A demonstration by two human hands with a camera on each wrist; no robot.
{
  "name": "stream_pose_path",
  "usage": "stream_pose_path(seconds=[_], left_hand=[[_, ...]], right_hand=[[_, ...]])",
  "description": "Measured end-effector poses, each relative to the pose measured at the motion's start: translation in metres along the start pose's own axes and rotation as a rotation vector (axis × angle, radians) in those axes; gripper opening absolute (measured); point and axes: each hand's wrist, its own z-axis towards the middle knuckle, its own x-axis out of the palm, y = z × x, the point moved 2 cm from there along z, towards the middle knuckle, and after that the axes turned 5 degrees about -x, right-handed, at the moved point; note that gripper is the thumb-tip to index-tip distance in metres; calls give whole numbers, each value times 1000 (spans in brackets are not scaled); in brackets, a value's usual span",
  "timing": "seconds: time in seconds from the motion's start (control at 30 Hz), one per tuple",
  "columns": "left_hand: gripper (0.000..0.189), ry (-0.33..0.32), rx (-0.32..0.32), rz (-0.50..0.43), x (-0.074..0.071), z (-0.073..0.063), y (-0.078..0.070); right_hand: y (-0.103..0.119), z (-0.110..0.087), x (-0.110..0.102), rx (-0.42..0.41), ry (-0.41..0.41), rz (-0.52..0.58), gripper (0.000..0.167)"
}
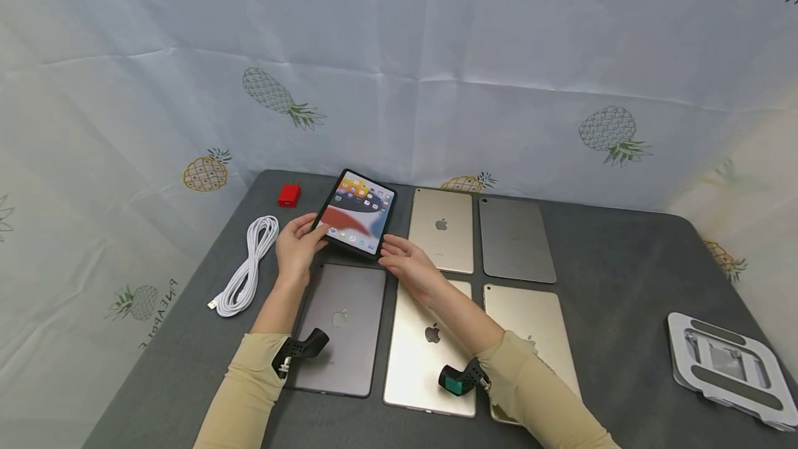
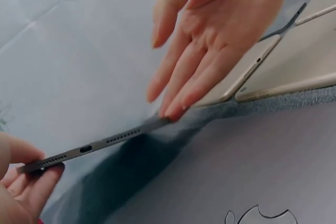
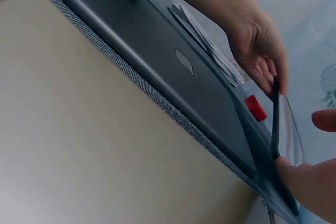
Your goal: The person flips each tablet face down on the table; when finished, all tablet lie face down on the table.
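A tablet (image 1: 360, 212) with a lit home screen is raised off the table at the back left, its screen facing up and toward me. My left hand (image 1: 296, 247) grips its lower left corner, thumb on top and fingers underneath, as the left wrist view shows along the tablet's edge (image 2: 121, 138) with the charging port. At the opposite lower corner, my right hand (image 1: 413, 267) has its fingers extended, fingertips right at the tablet's edge. Below the raised tablet lies a dark grey tablet (image 1: 343, 352), back side up.
Gold tablets (image 1: 441, 241) and another grey tablet (image 1: 516, 241) lie face down in rows on the dark table. A red charging plug (image 1: 289, 195) and a coiled white cable (image 1: 244, 279) sit at the left. A folded stand (image 1: 736, 383) lies far right.
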Motion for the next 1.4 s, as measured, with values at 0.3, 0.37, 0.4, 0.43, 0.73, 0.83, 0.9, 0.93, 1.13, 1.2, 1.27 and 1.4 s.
stream_pose_path(seconds=[0.3, 0.37, 0.4, 0.43, 0.73, 0.83, 0.9, 0.93, 1.13, 1.2, 1.27, 1.4], left_hand=[[29, -124, 228, 10, 9, -11, -14], [26, -141, 322, 60, 13, -16, -15], [25, -145, 370, 79, 15, -18, -16], [24, -147, 416, 96, 17, -21, -16], [20, -116, 703, 172, 35, -61, -40], [20, -76, 757, 204, 39, -66, -40], [21, -48, 772, 216, 42, -68, -39], [21, -36, 775, 216, 43, -69, -39], [17, 58, 806, 185, 51, -73, -36], [17, 91, 816, 181, 53, -75, -35], [17, 112, 822, 184, 56, -76, -34], [17, 157, 817, 198, 57, -78, -31]], right_hand=[[-10, 8, 7, 50, 84, -51, 60], [-12, 9, 9, 65, 108, -69, 58], [-12, 9, 9, 72, 122, -86, 57], [-13, 10, 9, 77, 136, -107, 56], [3, 8, 11, 0, 77, -235, 49], [10, 9, 12, -58, 33, -279, 48], [14, 10, 12, -97, 13, -314, 49], [16, 11, 13, -110, 1, -334, 50], [28, 11, 16, -187, -63, -379, 59], [31, 10, 16, -203, -82, -374, 62], [33, 9, 15, -214, -92, -370, 64], [34, 6, 15, -215, -100, -377, 66]])
